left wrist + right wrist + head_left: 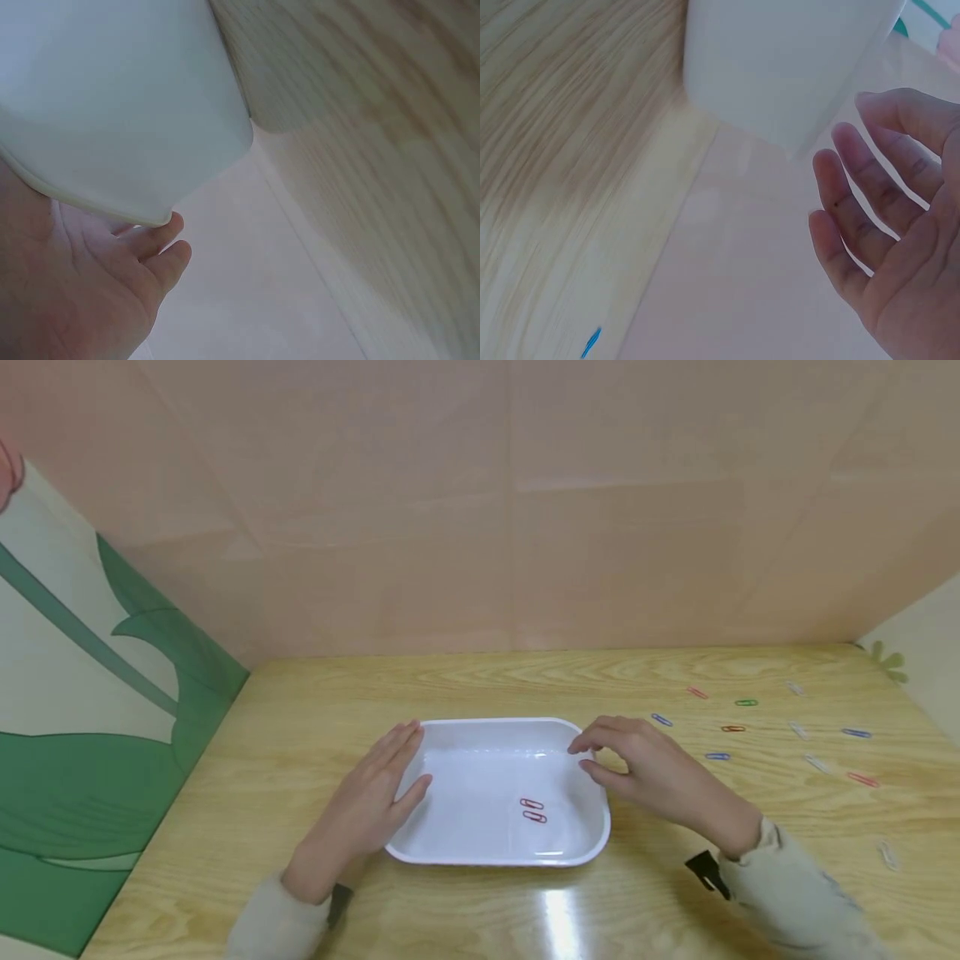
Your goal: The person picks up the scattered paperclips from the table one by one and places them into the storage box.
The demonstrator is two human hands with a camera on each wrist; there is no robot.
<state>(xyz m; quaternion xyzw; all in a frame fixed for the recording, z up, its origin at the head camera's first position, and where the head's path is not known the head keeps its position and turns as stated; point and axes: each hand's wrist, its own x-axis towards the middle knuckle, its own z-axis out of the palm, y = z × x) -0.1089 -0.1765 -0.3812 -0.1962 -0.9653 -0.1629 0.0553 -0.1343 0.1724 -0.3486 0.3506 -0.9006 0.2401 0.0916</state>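
Observation:
A white rectangular tray [461, 793] stands on the wooden table, with two red paper clips [532, 811] lying on its floor toward the right. My left hand [367, 802] rests along the tray's left rim, fingers extended and thumb reaching over the inside. From below, the left wrist view shows that hand [90, 277] against the rim of the tray [127, 105]. Over the right rim hovers my right hand [645, 768], fingers bent loosely and thumb apart from them. Nothing shows between the fingers of this hand [892, 210] in the right wrist view.
Several paper clips lie scattered on the table right of the tray, among them a blue one [717, 757], a green one [746, 702], a pink one [863, 779] and a white one [888, 855]. A pinkish backdrop [510, 527] rises behind the table's far edge.

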